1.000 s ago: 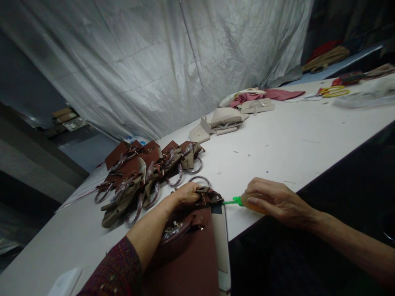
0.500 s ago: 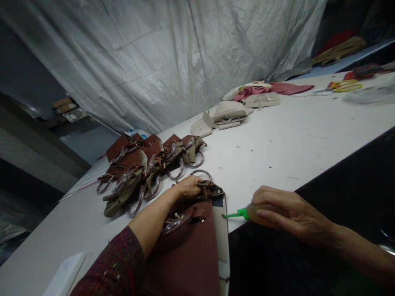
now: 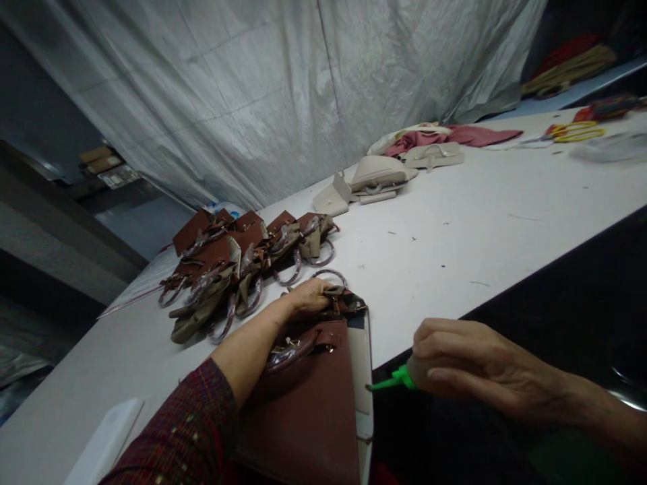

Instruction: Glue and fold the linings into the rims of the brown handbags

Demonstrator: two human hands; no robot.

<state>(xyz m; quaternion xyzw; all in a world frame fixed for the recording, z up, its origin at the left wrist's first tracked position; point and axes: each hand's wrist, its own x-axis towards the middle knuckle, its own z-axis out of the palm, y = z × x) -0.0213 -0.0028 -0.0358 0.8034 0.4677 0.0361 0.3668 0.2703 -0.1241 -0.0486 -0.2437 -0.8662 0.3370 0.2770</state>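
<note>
A brown handbag (image 3: 313,397) lies at the table's near edge, its pale side panel (image 3: 360,367) facing right. My left hand (image 3: 309,296) is closed on the bag's top edge, by the zip and the dark olive lining; its fingertips are partly hidden. In my right hand (image 3: 465,357) is a squeeze bottle with a green nozzle (image 3: 399,379), the bottle body mostly covered by my fingers. The nozzle tip is at the edge of the side panel; whether it touches cannot be told. A wrapped handle (image 3: 290,353) rests across the bag's front.
Several brown handbags (image 3: 242,252) with plastic-wrapped handles lie heaped at the left. Cream bag pieces (image 3: 381,175) and pink cloth (image 3: 475,135) lie along the back by a grey sheet curtain (image 3: 283,87). Yellow-handled scissors (image 3: 579,131) are far right. A white object (image 3: 104,441) sits at lower left.
My right hand has moved the bottle down along the bag's side panel, toward me. My left hand keeps its hold on the bag's top. The camera view has shifted slightly.
</note>
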